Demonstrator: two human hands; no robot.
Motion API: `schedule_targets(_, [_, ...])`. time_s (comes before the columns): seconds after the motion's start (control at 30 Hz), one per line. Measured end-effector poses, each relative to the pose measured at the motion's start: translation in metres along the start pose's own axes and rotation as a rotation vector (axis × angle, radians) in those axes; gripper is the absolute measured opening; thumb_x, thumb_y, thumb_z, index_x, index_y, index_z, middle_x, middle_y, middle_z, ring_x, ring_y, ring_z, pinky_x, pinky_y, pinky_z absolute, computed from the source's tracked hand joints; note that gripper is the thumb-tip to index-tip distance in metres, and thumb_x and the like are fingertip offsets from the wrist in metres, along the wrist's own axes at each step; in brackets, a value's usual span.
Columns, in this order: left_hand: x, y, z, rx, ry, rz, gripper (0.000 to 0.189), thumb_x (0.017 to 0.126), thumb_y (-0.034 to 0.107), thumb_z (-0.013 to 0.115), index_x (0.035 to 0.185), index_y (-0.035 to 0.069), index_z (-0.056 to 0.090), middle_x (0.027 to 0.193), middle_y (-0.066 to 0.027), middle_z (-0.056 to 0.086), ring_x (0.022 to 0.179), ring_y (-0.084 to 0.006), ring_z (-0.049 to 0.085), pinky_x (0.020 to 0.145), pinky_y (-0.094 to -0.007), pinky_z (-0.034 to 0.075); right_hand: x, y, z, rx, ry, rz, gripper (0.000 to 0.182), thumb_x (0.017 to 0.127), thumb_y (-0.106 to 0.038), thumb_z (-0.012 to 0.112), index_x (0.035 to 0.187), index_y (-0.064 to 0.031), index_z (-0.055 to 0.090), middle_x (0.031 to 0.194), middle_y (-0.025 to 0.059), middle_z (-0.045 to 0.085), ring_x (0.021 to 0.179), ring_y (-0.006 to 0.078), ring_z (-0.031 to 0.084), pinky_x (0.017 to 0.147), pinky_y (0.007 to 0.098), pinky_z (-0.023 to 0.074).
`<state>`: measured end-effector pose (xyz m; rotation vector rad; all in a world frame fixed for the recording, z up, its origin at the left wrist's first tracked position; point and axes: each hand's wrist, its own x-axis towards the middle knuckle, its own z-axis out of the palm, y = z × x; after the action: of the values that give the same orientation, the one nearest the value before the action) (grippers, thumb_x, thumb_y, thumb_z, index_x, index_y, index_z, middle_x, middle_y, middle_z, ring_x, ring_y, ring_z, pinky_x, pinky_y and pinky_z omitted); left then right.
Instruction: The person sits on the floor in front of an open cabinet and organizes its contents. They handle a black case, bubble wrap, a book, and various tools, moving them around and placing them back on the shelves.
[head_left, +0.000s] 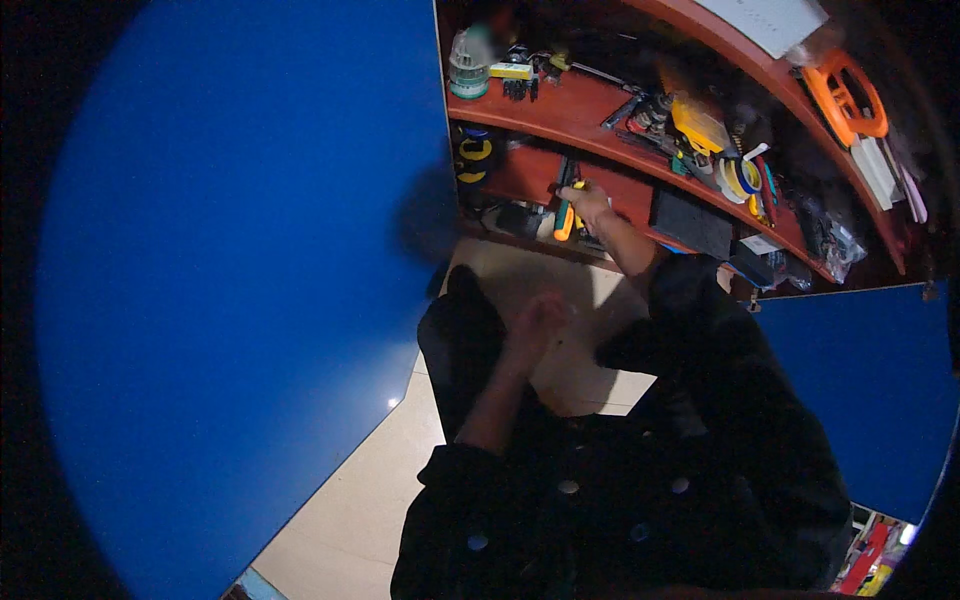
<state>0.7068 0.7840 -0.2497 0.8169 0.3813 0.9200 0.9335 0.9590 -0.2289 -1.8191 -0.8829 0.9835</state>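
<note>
My right hand (589, 201) reaches into the lower shelf (628, 196) of an open cabinet. Its fingers are around a hand tool (563, 217) with a dark green and orange handle. A dark part extends beyond the fingers toward the back of the shelf; the exact kind of tool is unclear. My left hand (538, 313) hangs in shadow above the tiled floor, between my knees. It looks loosely curled and is too dim to make out the fingers. Yellow and black rolls (474, 161) sit on the lower shelf to the left.
Large blue cabinet doors (247, 225) flank me. The upper shelf (547, 109) carries a clear jar (470, 64), tape rolls (739, 178) and a yellow case (699, 126). A black box (690, 221) lies right of my right hand. An orange-handled tool (846, 97) rests on top.
</note>
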Motion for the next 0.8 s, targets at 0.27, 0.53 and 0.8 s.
schedule_targets(0.27, [-0.007, 0.030, 0.014, 0.128, 0.184, -0.167, 0.021, 0.095, 0.028, 0.056, 0.104, 0.009, 0.057, 0.102, -0.0051, 0.060, 0.087, -0.0162, 0.058, 0.073, -0.0304, 0.045, 0.039, 0.011, 0.044, 0.068, 0.057, -0.097, 0.040, 0.073, -0.020, 0.081, 0.100, 0.0015, 0.061, 0.083, 0.0064, 0.064, 0.074, 0.0165, 0.058, 0.068, 0.0325, 0.0486])
schedule_targets(0.53, [-0.003, 0.043, 0.022, 0.196, 0.198, -0.185, 0.021, 0.092, 0.023, 0.058, 0.108, 0.009, 0.057, 0.106, -0.0046, 0.062, 0.090, -0.0155, 0.059, 0.078, -0.0311, 0.046, 0.039, 0.007, 0.064, 0.007, 0.201, -0.167, 0.039, 0.077, -0.016, 0.075, 0.104, 0.0000, 0.052, 0.083, 0.0040, 0.060, 0.072, 0.0130, 0.055, 0.063, 0.0304, 0.0452])
schedule_targets(0.8, [-0.004, 0.050, 0.030, 0.211, 0.260, -0.190, 0.017, 0.093, 0.016, 0.055, 0.107, 0.007, 0.056, 0.104, -0.0054, 0.061, 0.091, -0.0156, 0.059, 0.081, -0.0311, 0.046, -0.043, -0.042, 0.073, 0.392, 0.315, 0.070, 0.048, 0.074, -0.025, 0.075, 0.107, -0.0003, 0.049, 0.092, 0.0094, 0.059, 0.080, 0.0208, 0.055, 0.072, 0.0350, 0.0462])
